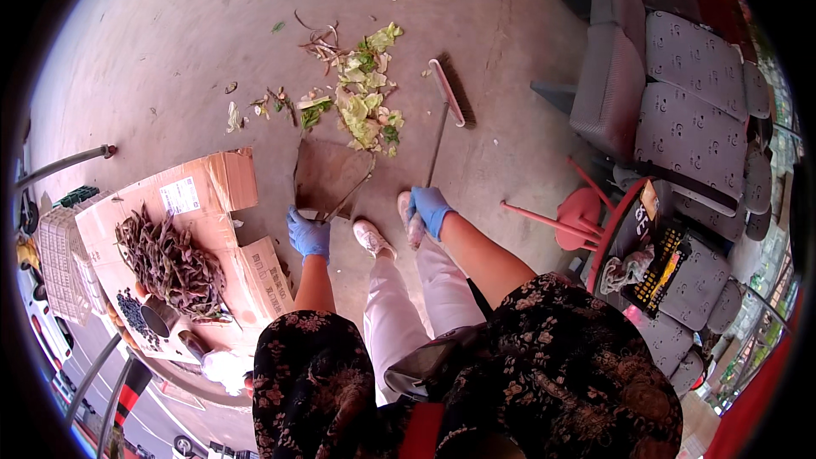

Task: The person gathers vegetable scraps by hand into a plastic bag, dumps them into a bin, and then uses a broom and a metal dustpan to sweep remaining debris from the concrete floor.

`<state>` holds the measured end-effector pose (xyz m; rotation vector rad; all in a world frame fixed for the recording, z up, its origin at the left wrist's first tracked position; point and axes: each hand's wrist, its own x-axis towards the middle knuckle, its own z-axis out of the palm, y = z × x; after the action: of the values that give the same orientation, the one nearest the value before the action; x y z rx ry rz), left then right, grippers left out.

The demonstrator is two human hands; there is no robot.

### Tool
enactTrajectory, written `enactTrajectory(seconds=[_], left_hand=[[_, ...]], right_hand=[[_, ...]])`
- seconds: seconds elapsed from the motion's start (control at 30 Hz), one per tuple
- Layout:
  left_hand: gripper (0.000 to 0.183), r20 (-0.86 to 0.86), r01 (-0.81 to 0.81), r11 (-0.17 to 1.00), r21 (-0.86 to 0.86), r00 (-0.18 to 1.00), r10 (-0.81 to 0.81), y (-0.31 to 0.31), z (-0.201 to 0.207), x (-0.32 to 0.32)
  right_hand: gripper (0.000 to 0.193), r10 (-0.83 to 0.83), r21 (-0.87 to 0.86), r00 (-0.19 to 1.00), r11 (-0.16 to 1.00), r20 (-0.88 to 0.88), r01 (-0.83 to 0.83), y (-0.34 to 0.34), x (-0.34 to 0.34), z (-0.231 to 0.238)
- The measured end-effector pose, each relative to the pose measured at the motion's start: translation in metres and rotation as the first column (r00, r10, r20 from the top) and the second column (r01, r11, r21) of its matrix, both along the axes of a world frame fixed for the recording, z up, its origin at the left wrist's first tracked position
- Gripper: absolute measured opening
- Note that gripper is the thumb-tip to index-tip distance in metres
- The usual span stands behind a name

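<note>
My left hand [309, 235], in a blue glove, is closed round the thin handle of a dustpan [333, 172] lying on the floor ahead of my feet. My right hand [430, 209], gloved the same, grips the stick of a broom [450, 92]. The broom's pinkish head with dark bristles rests on the floor, right of a heap of pale green leaf scraps [364, 106]. The scraps lie just beyond the pan's far edge, apart from the bristles. Brownish strips [320, 41] and smaller bits [276, 102] are strewn beside the heap.
On the left, a flattened cardboard box [242, 178] carries dark dried pods [166, 263]. A pale plastic crate [61, 259] stands beyond it. To the right are grey seats [688, 132], a red stool [578, 219] and a round table [614, 234]. A metal bar [72, 163] juts in at left.
</note>
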<state>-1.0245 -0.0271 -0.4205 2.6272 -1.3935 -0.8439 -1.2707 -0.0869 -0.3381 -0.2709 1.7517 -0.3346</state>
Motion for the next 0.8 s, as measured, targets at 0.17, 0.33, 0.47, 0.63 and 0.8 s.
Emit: enactTrajectory(seconds=[0.17, 0.33, 0.47, 0.63, 0.8], left_hand=[[0.078, -0.211, 0.034, 0.999, 0.017, 0.977, -0.029, -0.013, -0.015, 0.000], [0.042, -0.328, 0.153, 0.986, 0.065, 0.936, -0.124, -0.017, -0.005, 0.015], [0.036, -0.322, 0.191, 0.980, -0.049, 0.926, -0.196, -0.012, 0.029, 0.010], [0.034, -0.352, 0.256, 0.956, -0.142, 0.890, -0.290, 0.003, 0.050, 0.016], [0.032, -0.312, 0.306, 0.918, -0.251, 0.873, -0.376, 0.009, 0.068, 0.009]], right_hand=[[0.029, -0.136, 0.108, 0.949, 0.988, 0.283, 0.109, 0.017, 0.092, 0.029], [0.031, -0.211, 0.100, 0.836, 0.977, 0.506, 0.186, 0.021, 0.058, 0.067], [0.029, -0.216, 0.049, 0.882, 0.975, 0.420, 0.216, 0.062, -0.015, 0.113], [0.030, -0.115, -0.005, 0.993, 0.993, 0.034, 0.115, 0.107, -0.090, 0.131], [0.037, -0.229, 0.020, 0.961, 0.972, -0.158, 0.235, 0.132, -0.136, 0.108]])
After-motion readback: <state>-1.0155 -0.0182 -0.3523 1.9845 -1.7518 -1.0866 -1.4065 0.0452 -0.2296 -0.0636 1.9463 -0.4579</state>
